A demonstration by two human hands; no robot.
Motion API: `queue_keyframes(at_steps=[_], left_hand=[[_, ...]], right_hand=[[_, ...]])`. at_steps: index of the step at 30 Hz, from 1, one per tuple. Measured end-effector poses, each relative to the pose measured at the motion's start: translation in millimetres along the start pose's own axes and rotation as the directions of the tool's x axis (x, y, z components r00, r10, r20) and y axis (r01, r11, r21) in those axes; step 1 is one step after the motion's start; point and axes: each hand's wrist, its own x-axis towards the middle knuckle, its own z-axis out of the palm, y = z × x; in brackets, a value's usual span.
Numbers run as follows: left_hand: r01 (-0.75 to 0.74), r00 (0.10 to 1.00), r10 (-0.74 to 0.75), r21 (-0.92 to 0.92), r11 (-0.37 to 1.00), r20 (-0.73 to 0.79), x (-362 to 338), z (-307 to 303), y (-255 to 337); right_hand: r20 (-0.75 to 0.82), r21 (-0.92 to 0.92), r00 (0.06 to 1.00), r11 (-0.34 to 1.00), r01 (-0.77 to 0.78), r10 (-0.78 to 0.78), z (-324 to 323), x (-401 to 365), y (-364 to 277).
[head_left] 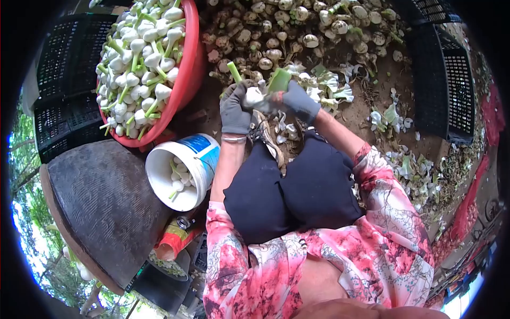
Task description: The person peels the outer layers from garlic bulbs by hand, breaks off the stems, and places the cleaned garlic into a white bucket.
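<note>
My left hand (236, 109), in a grey glove, is closed around a white garlic bulb (255, 98). The bulb's cut green stem (234, 72) sticks up above the fingers. Close on its right, my gloved right hand (300, 102) has its fingers closed at the bulb's side. A broad green piece of garlic leaf (279, 81) stands up from the right fingers. Motion blurs the space between the hands, and a small reddish patch at the right fingertips is too smeared to name.
A red tub (197, 50) heaped with trimmed garlic stands at the left. Below it, a white bucket (152, 178) on its side holds several bulbs. Uncleaned garlic (273, 53) covers the ground ahead, with peelings (332, 87) nearer. Black crates (443, 80) stand at the right.
</note>
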Motion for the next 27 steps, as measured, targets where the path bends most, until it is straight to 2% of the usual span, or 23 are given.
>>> queue_keyframes(at_steps=[1,2,4,5,6,7,8,9,10,11,12,13,14,16,17,18,19,20,21,22,24,25,27], left_hand=[[0.026,0.998,-0.033,-0.113,0.993,-0.062,5,-8,-9],[0.047,0.998,-0.052,-0.173,0.984,-0.020,2,-5,-4],[0.100,0.994,-0.079,-0.294,0.950,0.081,3,5,6],[0.236,0.972,-0.225,-0.384,0.893,0.073,3,-4,10],[0.243,0.964,-0.265,-0.418,0.875,0.007,9,-9,6],[0.219,0.970,-0.242,-0.462,0.860,0.009,12,-15,6],[0.190,0.977,-0.213,-0.503,0.843,0.012,17,-25,8],[0.238,0.971,-0.173,-0.571,0.785,0.167,29,-55,3],[0.055,0.998,-0.044,-0.265,0.963,0.048,29,-51,3],[-0.106,0.994,0.109,0.097,0.990,-0.024,23,-43,1],[-0.227,0.963,0.268,0.452,0.863,-0.028,19,-39,0],[-0.027,0.980,-0.028,-0.269,0.963,-0.199,41,-59,3],[0.024,0.984,-0.086,-0.362,0.932,-0.156,43,-60,7],[0.143,0.978,-0.203,-0.528,0.837,-0.057,43,-58,12],[0.175,0.972,-0.233,-0.573,0.801,-0.028,37,-45,14],[0.178,0.974,-0.223,-0.501,0.847,-0.031,38,-46,7],[0.204,0.972,-0.233,-0.495,0.845,0.003,42,-49,1],[0.230,0.969,-0.245,-0.488,0.842,0.035,43,-48,-1],[0.285,0.954,-0.287,-0.558,0.780,0.087,41,-48,-3],[0.291,0.957,-0.250,-0.458,0.840,0.148,28,-31,1],[0.149,0.986,-0.158,-0.141,0.979,-0.057,20,-16,-8],[0.071,0.994,-0.075,-0.041,0.997,-0.083,16,-11,-13],[-0.025,0.994,0.027,0.018,1.000,-0.110,8,1,-3]], right_hand=[[-0.094,-0.233,0.996,0.972,-0.020,-0.002,-11,10,14],[-0.156,-0.021,0.986,0.998,-0.057,0.053,-18,8,25],[-0.192,-0.176,0.978,0.983,0.050,-0.084,-40,19,66],[-0.212,-0.225,0.976,0.974,0.002,-0.051,-38,8,53],[-0.234,-0.271,0.972,0.961,-0.045,-0.021,-37,-5,36],[-0.169,-0.050,0.980,0.992,-0.119,0.109,-42,-10,27],[-0.133,0.100,0.990,0.995,-0.030,0.043,-39,-22,7],[-0.100,0.250,0.995,0.967,0.051,-0.027,-30,-45,-19],[-0.075,0.398,0.993,0.910,0.116,-0.094,-23,-64,-41],[-0.052,0.377,0.995,0.921,0.099,-0.086,-22,-79,-56],[-0.034,0.355,0.996,0.931,0.085,-0.078,-22,-94,-69],[-0.087,0.590,0.979,0.782,0.199,-0.183,-20,-105,-80],[0.092,0.193,0.877,0.872,0.449,-0.472,-38,-96,-79],[-0.109,0.355,0.981,0.915,0.192,-0.163,-40,-102,-84],[-0.007,0.049,0.999,0.998,0.033,-0.033,-64,-77,-46],[-0.007,-0.505,0.992,0.857,0.106,-0.126,-69,-58,-17],[-0.011,-0.776,0.994,0.629,0.058,-0.106,-62,-55,-18],[-0.025,-0.947,0.996,0.322,0.003,-0.083,-51,-50,-21],[-0.005,-0.821,0.980,0.560,0.109,-0.197,-44,-43,-14],[-0.015,-0.635,0.950,0.737,0.231,-0.312,-37,-35,-9],[-0.098,-0.409,0.979,0.904,0.122,-0.177,-8,-17,-16],[-0.117,-0.333,0.984,0.939,0.090,-0.136,1,-10,-22],[-0.140,-0.170,0.988,0.985,0.036,-0.060,12,-2,-34]])
